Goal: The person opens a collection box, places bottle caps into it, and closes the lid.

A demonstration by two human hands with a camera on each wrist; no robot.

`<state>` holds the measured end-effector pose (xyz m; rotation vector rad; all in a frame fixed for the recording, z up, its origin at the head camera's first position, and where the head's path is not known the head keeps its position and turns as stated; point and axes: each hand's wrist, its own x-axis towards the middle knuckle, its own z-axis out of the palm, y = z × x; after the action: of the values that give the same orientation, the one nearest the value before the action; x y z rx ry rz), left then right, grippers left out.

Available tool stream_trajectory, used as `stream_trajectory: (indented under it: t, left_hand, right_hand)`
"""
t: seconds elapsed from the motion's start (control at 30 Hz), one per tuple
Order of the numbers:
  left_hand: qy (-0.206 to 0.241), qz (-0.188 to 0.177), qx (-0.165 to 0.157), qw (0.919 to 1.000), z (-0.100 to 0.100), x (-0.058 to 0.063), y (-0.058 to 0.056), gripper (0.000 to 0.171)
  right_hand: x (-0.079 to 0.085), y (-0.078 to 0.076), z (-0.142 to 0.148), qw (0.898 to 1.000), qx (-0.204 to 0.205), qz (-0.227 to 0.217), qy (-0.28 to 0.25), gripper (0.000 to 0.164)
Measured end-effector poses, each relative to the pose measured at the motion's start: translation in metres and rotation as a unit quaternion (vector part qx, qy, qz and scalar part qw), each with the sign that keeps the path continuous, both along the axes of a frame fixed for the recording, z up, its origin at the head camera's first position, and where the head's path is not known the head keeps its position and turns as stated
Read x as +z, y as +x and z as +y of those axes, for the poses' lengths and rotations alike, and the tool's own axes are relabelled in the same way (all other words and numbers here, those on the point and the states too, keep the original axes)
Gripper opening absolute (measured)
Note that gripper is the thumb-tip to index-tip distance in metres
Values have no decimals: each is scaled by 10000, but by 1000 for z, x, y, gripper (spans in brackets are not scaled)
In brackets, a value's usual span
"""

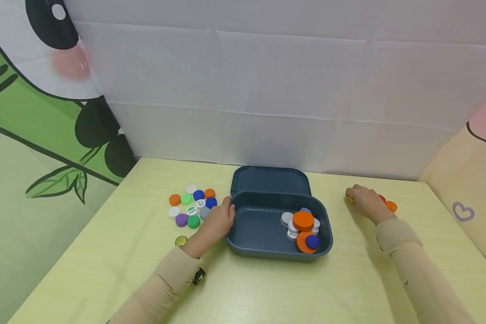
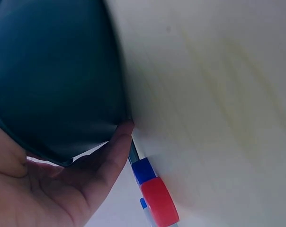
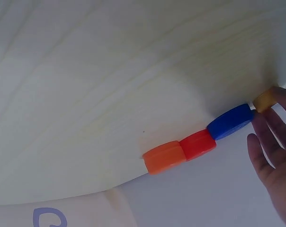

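My left hand [image 1: 215,221] grips the left wall of a dark blue plastic box [image 1: 255,254], with its fingers against the outside in the left wrist view. Inside the box, at its right end, lie several bottle caps, among them a large orange cap [image 1: 303,221] and a blue cap [image 1: 312,242]. Over at the right of the table, my right hand [image 1: 364,202] pinches a yellow-orange bottle cap [image 3: 264,100] between thumb and fingers, low at the tabletop. Beside that cap a blue cap [image 3: 230,121], a red cap [image 3: 198,144] and an orange cap [image 3: 165,157] appear in a line.
Behind the box lies its dark blue lid [image 1: 270,180]. Left of the box is a cluster of several mixed caps, including a purple cap [image 1: 182,220]; a gold cap [image 1: 181,241] sits near my left wrist. A white sheet [image 1: 287,90] hangs behind the table [image 1: 299,292].
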<state>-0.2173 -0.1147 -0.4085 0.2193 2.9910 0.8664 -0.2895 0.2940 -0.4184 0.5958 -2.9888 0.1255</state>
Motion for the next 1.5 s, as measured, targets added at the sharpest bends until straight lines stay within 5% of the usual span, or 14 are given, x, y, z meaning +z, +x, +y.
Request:
stream_trajectory:
  t: [0.33, 0.73, 1.0, 1.23, 1.5]
  left_hand:
    - [-9, 51, -63, 10000, -3, -1, 2, 40]
    - [-19, 63, -137, 9999, -7, -4, 4, 39]
    - [-15, 55, -158, 9999, -9, -4, 6, 40]
    - [15, -30, -173, 9998, -11, -4, 8, 40]
    - [-9, -36, -180, 9998, -13, -6, 10, 40]
  right_hand:
    - [10, 15, -7, 9981, 218, 438, -387, 22]
    - [34, 60, -53, 9870, 590, 1386, -553, 21]
    - [42, 93, -90, 9799, 998, 1639, -553, 28]
    - [44, 119, -119, 9673, 1799, 1659, -666, 27]
    - [32, 128, -143, 9442, 2763, 1649, -698, 27]
